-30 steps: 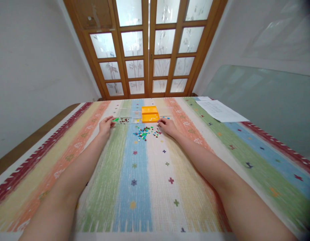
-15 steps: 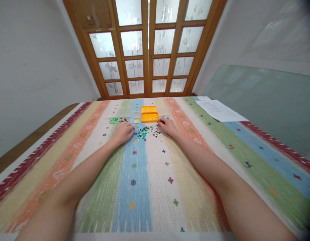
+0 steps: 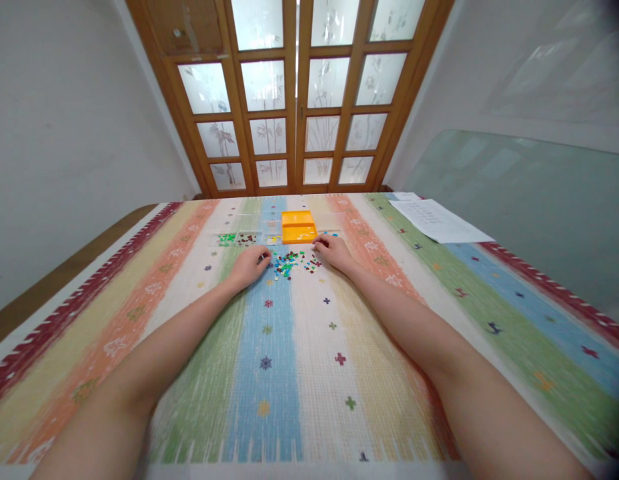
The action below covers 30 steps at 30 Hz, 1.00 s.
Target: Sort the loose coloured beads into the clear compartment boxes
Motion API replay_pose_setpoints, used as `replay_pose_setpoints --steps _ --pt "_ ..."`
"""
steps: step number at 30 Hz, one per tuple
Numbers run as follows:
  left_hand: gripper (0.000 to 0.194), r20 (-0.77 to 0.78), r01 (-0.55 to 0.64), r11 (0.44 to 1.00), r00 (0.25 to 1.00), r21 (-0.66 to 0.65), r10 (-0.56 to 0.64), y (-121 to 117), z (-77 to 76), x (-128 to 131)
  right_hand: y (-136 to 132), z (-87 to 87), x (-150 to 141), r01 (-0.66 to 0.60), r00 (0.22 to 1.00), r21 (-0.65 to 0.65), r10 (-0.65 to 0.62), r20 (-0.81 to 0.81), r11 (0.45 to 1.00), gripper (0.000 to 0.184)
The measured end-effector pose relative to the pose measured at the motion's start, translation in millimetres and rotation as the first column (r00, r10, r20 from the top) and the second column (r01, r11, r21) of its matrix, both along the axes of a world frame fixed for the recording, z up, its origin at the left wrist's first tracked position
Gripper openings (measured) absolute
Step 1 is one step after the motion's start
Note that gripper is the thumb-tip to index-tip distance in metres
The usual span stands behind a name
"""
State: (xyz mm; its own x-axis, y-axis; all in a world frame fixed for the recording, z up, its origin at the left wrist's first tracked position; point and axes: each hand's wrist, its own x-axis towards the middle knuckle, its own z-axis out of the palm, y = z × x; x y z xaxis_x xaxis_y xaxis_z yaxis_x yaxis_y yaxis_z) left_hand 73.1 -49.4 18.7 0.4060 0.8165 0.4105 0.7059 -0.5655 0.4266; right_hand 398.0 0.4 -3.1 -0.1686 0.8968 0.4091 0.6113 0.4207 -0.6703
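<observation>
Here's the left hand (image 3: 245,267), fingers loosely curled at the left edge of the loose mixed pieces (image 3: 288,265) on the table (image 3: 317,353) — whether it grips one, I can't tell. The right hand (image 3: 334,253) sits beyond the pile's right side, fingers bent close, contents hidden. Past the hands, pale bits lie in the orange box (image 3: 299,234); beyond the left hand, green pieces (image 3: 227,239) and dark red pieces (image 3: 247,238) sit in separate groups — the central pile remains mixed.
</observation>
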Motion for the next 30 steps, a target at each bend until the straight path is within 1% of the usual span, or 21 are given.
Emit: replay_pose_setpoints --steps 3,5,7,11,14,16,19,21,23,26,28,30 --pt "0.010 0.178 -0.090 0.991 0.978 -0.100 0.107 11 -6.9 -9 -1 1.4 -2 0.004 0.998 0.023 -0.006 0.066 1.000 0.018" --pt "0.009 0.298 -0.104 0.977 0.942 -0.186 0.157 19 -11.0 -16 -4 3.7 -4 -0.011 0.991 0.055 0.003 0.136 0.998 0.020" --pt "0.012 0.414 -0.094 0.958 0.887 -0.272 0.205 26 -13.3 -22 -7 7.1 -8 -0.051 0.980 0.089 0.033 0.196 0.995 0.021" --pt "0.021 0.598 -0.043 0.913 0.743 -0.405 0.301 33 -12.2 -31 -19 16.4 -21 -0.190 0.949 0.138 0.146 0.280 0.972 0.023" --pt "0.029 0.679 -0.023 0.893 0.641 -0.450 0.359 37 -9.4 -38 -31 23.8 -35 -0.304 0.912 0.139 0.246 0.329 0.942 0.024" --pt "0.032 0.712 -0.045 0.885 0.576 -0.463 0.402 39 -7.1 -43 -40 27.9 -46 -0.377 0.883 0.146 0.308 0.353 0.915 0.025" --pt "0.032 0.749 -0.056 0.877 0.496 -0.477 0.439 41 -2.8 -46 -54 30.8 -62 -0.513 0.808 0.136 0.423 0.409 0.848 0.029" --pt "0.036 0.766 -0.019 0.876 0.475 -0.482 0.433 42 -0.4 -46 -61 29.7 -72 -0.561 0.769 0.115 0.464 0.439 0.820 0.037" --pt "0.047 0.769 0.018 0.871 0.478 -0.491 0.424 41 0.6 -44 -67 26.4 -80 -0.572 0.747 0.097 0.468 0.472 0.815 0.045" --pt "0.060 0.761 0.026 0.868 0.494 -0.496 0.420 40 -1.2 -42 -72 19.6 -88 -0.580 0.718 0.075 0.466 0.517 0.811 0.050" --pt "0.060 0.757 0.013 0.873 0.504 -0.488 0.416 40 -3.3 -41 -72 15.7 -91 -0.587 0.704 0.061 0.471 0.532 0.807 0.050" --pt "0.053 0.746 -0.004 0.879 0.527 -0.477 0.407 39 -5.0 -39 -70 12.9 -92 -0.593 0.696 0.051 0.480 0.534 0.804 0.048"
